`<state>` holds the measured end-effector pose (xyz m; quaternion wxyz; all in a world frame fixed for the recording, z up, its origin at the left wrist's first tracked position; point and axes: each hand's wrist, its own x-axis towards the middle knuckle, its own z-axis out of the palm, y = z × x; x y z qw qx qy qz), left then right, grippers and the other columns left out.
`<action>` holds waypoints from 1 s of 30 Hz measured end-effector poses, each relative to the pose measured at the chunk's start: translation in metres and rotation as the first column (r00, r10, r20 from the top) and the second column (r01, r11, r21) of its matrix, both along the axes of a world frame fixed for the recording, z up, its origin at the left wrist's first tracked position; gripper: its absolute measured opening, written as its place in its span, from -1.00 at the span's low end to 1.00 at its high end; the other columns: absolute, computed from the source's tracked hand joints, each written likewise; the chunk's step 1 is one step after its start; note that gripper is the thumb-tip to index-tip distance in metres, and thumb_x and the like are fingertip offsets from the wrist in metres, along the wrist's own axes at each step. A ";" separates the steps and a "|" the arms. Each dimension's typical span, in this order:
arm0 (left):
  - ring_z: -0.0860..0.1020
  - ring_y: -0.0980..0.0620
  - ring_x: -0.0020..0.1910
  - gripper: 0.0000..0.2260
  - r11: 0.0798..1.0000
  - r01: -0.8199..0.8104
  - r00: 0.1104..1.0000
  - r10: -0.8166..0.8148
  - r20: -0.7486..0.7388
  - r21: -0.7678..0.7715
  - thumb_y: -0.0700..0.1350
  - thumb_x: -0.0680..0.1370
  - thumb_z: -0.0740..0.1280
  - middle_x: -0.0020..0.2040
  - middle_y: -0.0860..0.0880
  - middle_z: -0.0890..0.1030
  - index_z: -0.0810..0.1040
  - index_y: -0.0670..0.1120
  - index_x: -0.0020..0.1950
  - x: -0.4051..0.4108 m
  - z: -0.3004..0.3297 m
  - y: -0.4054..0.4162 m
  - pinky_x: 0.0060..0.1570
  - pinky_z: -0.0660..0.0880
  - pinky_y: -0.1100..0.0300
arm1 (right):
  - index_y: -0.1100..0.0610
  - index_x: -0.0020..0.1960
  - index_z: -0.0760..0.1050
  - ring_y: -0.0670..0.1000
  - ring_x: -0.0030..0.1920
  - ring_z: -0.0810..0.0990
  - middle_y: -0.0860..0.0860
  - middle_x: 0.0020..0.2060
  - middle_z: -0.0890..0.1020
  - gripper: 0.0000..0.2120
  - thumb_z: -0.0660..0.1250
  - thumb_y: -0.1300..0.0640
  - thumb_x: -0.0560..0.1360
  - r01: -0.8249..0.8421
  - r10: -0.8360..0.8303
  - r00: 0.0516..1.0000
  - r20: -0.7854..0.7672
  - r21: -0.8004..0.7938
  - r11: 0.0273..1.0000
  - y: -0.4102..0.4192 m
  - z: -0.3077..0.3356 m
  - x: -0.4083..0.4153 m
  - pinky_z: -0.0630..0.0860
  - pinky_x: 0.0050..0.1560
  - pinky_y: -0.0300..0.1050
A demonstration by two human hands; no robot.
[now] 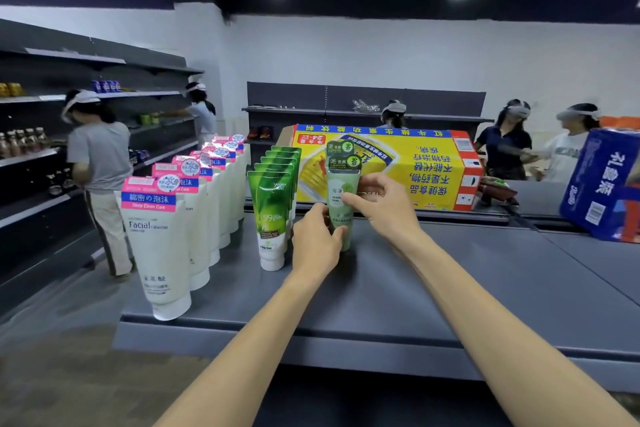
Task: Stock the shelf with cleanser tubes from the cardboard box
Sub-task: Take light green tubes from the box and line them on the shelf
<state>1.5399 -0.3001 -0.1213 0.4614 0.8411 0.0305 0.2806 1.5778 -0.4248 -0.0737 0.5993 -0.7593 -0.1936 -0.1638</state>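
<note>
You are holding a pale green cleanser tube (341, 204) upright on the shelf (398, 291), near its back edge. Your left hand (317, 239) is gripping its lower end and your right hand (381, 203) is pinching its middle; both grips are clenched on it, its long axis standing vertical, just right of the green tube row (275, 191).

The grey shelf (433, 291) carries white tubes (162, 246), green tubes (272, 215), pale-green tubes (341, 191) and a yellow box (415, 166).
</note>
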 end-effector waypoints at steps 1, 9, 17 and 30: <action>0.64 -0.03 0.04 -0.78 1.000 -0.004 1.000 0.004 0.004 -0.005 -0.15 0.50 0.45 0.02 -0.02 0.69 0.57 -0.06 0.12 0.004 0.000 -0.001 0.09 0.56 0.02 | 0.07 0.00 0.55 -0.17 -0.14 0.67 -0.10 -0.12 0.66 -0.75 0.56 0.19 0.40 0.010 -0.010 1.000 0.000 0.002 1.000 0.002 -0.001 0.004 0.60 -0.16 -0.32; 0.62 -0.10 0.05 -0.80 0.999 -0.031 0.999 0.031 -0.013 -0.022 -0.15 0.49 0.45 0.01 -0.05 0.68 0.56 -0.07 0.10 0.034 0.000 0.000 0.09 0.56 -0.06 | 0.20 0.10 0.55 -0.27 -0.23 0.57 -0.13 -0.18 0.59 -0.70 0.54 0.18 0.43 0.098 -0.097 0.995 0.016 -0.034 0.995 0.009 -0.002 0.027 0.46 -0.34 -0.51; 0.61 -0.12 0.09 -0.77 0.999 -0.034 0.999 0.034 -0.007 -0.033 -0.18 0.51 0.44 0.05 -0.07 0.68 0.56 -0.07 0.15 0.046 0.000 0.001 0.12 0.55 -0.08 | 0.19 0.11 0.55 -0.23 -0.21 0.58 -0.12 -0.17 0.59 -0.67 0.55 0.12 0.42 0.116 -0.116 0.993 0.009 -0.067 0.991 0.012 -0.001 0.041 0.46 -0.36 -0.51; 0.61 -0.12 0.09 -0.78 0.999 -0.033 0.999 0.033 -0.005 -0.017 -0.18 0.52 0.43 0.07 -0.08 0.67 0.55 -0.10 0.15 0.057 0.001 0.003 0.10 0.54 -0.06 | 0.16 0.11 0.55 -0.22 -0.20 0.59 -0.13 -0.17 0.60 -0.67 0.54 0.10 0.42 0.120 -0.120 0.993 0.002 -0.079 0.990 0.013 -0.002 0.052 0.45 -0.36 -0.51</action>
